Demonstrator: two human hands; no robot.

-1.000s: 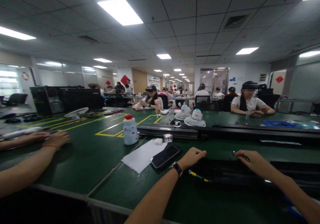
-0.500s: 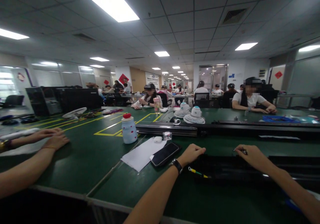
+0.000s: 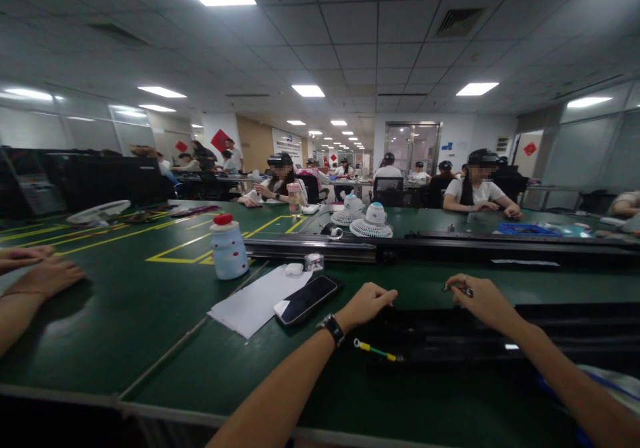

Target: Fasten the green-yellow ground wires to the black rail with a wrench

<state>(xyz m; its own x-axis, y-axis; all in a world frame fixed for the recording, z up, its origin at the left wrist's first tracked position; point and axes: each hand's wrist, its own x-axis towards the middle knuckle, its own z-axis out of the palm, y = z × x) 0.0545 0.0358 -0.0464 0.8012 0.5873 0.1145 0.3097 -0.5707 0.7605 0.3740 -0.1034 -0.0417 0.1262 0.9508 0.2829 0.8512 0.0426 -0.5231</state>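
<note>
My left hand (image 3: 367, 303), with a dark watch (image 3: 331, 329) on its wrist, is closed with the thumb on top at the left end of a long black rail (image 3: 450, 341). Whatever its curled fingers hold is hidden. Over the far side of that rail, my right hand (image 3: 477, 301) pinches a small shiny metal piece (image 3: 468, 292), too small to name. A short green-and-yellow wire with a ring terminal (image 3: 373, 349) sticks out from the rail's left end, just below my left hand.
A phone (image 3: 309, 299) and white paper (image 3: 250, 305) lie left of my hands, near a light-blue bottle (image 3: 229, 253). Beyond run a metal rail (image 3: 320, 251) and two white fans (image 3: 373, 223). Another person's hands (image 3: 45, 278) rest at far left. Co-workers sit opposite.
The view has swung right, so the table things sit further left in the picture. My right hand's fingers have shifted slightly around the metal piece. My left hand keeps its place by the rail.
</note>
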